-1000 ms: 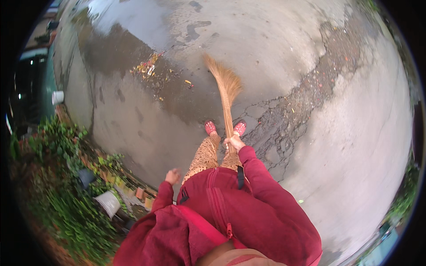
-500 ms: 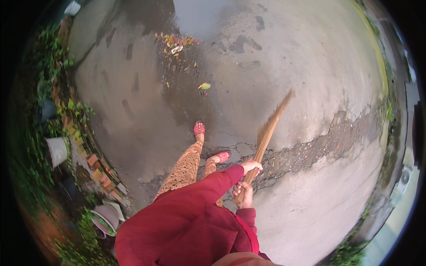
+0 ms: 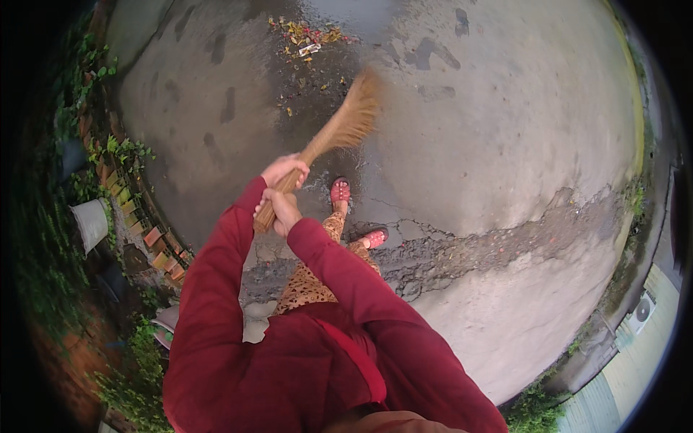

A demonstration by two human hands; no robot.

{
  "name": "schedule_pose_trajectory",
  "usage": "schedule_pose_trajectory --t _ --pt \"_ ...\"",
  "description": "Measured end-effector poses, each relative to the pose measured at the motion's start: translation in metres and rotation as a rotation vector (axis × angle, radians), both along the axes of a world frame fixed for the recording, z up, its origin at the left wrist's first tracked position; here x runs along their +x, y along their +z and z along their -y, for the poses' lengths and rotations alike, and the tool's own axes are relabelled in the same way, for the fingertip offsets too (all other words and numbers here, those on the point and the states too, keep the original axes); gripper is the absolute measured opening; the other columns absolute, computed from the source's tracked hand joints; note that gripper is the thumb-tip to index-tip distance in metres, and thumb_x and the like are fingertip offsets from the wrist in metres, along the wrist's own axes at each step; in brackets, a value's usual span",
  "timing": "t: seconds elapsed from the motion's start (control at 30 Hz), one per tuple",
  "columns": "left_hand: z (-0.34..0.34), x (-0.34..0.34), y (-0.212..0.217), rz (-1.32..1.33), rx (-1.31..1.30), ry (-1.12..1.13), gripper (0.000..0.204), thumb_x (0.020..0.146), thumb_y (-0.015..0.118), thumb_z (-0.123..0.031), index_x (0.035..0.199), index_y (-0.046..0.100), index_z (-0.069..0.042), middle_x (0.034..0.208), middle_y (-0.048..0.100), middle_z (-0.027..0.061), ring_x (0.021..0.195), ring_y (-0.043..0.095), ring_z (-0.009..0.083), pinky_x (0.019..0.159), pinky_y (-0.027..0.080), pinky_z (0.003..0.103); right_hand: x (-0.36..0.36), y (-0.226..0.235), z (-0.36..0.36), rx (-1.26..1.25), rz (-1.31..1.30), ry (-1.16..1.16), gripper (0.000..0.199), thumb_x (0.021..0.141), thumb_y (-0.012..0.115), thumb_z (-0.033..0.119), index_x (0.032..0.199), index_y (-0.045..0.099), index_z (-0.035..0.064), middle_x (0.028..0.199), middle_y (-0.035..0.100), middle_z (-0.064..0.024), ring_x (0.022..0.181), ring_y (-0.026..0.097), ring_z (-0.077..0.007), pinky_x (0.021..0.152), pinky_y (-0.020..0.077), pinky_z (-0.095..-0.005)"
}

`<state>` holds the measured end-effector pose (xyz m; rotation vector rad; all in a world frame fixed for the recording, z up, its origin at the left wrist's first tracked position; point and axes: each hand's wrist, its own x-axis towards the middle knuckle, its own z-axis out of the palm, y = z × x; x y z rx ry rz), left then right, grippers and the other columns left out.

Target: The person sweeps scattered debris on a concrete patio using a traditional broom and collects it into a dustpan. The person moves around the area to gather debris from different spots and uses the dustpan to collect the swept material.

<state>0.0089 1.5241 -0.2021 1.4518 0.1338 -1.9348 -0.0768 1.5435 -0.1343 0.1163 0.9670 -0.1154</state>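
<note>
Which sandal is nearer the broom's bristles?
The left sandal: it stands farther forward, while the right sandal sits back, turned outward, farther from the bristles.

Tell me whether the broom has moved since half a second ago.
Yes, leftward. Judged against the cracked pavement strip, the broom has swung across from the right, its bristles now nearer the scattered leaves.

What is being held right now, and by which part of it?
A broom, held in both hands by its handle: the right hand near the butt end, the left hand farther along, closer to the bristles.
</note>
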Motion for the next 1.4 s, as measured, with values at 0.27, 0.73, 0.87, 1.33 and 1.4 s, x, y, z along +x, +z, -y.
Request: schedule_pose_trajectory --t 0.27,0.73,0.87,1.33,1.4 --pt "0.003 -0.029 0.024 0.378 -0.099 0.149 0.079 0.062 0.055 0.002 0.130 0.015 -0.002 0.063 0.051 0.0072 0.045 0.049 0.0138 0.037 0.042 0.029 -0.044 0.021 -0.003 -0.072 0.039 0.099 0.005 0.068 0.047 0.005 0.066 0.042 0.0035 0.050 0.042 -0.0043 0.038 0.044 -0.0152 0.035 0.0385 -0.0281" --pt "0.071 -0.185 0.039 0.293 -0.189 0.227 0.073 0.063 0.058 -0.001 0.126 0.021 -0.002 0.081 0.053 0.0117 0.050 0.053 0.0173 0.045 0.046 0.025 -0.206 0.054 0.067 -0.074 -0.093 0.099 0.009 0.071 0.048 0.010 0.067 0.040 0.0081 0.052 0.038 0.0007 0.041 0.036 -0.0090 0.037 0.0312 -0.0229" --pt "0.125 -0.227 0.051 -0.078 -0.241 -0.212 0.075 0.074 0.057 -0.037 0.131 0.015 -0.010 0.108 0.043 0.0115 0.095 0.045 0.0163 0.073 0.045 0.033 -0.288 0.072 0.127 -0.328 -0.454 0.127 0.008 0.069 0.052 0.010 0.071 0.046 0.0053 0.055 0.044 -0.0026 0.039 0.040 -0.0125 0.035 0.0340 -0.0261" --pt "-0.020 -0.105 0.028 0.541 0.508 0.264 0.038 0.080 0.042 -0.010 0.118 0.040 -0.007 0.084 0.053 0.0069 0.072 0.052 0.0149 0.064 0.048 0.029 -0.398 -0.103 0.515 -0.250 -0.539 -0.266 0.009 0.068 0.046 0.008 0.060 0.044 0.0050 0.054 0.046 -0.0071 0.047 0.048 -0.0189 0.041 0.0421 -0.0283" --pt "-0.029 -0.126 0.053 0.478 0.656 0.311 0.036 0.081 0.041 -0.011 0.117 0.041 -0.007 0.086 0.053 0.0069 0.072 0.052 0.0152 0.064 0.048 0.030 -0.344 -0.119 0.469 -0.495 -0.702 0.116 0.009 0.068 0.050 0.008 0.072 0.053 -0.0005 0.062 0.054 -0.0116 0.053 0.053 -0.0214 0.045 0.0443 -0.0308"
